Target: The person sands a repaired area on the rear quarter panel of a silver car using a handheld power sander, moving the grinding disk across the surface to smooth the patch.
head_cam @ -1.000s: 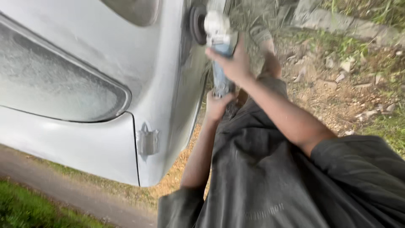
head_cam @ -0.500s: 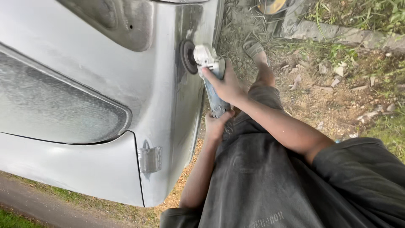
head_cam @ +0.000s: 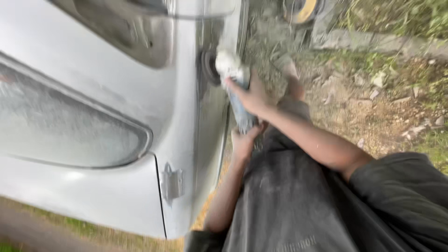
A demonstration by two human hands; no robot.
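Note:
My right hand (head_cam: 252, 95) grips the front of a hand-held power sander (head_cam: 232, 65) with a white head and a blue-grey body. My left hand (head_cam: 245, 140) holds the rear of the tool's body from below. The tool's dark round disc (head_cam: 208, 67) presses against the side of a dusty silver car body (head_cam: 116, 70), near its vertical edge. The picture is blurred by motion around the tool.
A dusty car window (head_cam: 65, 126) fills the left, with a small metal hinge (head_cam: 172, 183) below it. Dirt ground with stones (head_cam: 378, 79), a concrete kerb (head_cam: 373, 42) and a yellow-rimmed round object (head_cam: 302, 9) lie to the right. My dark trousers (head_cam: 289, 200) cover the lower middle.
The view has shifted, so the sander and both hands sit lower in the picture. The disc stays against the same edge of the car body, and both hands keep their grip.

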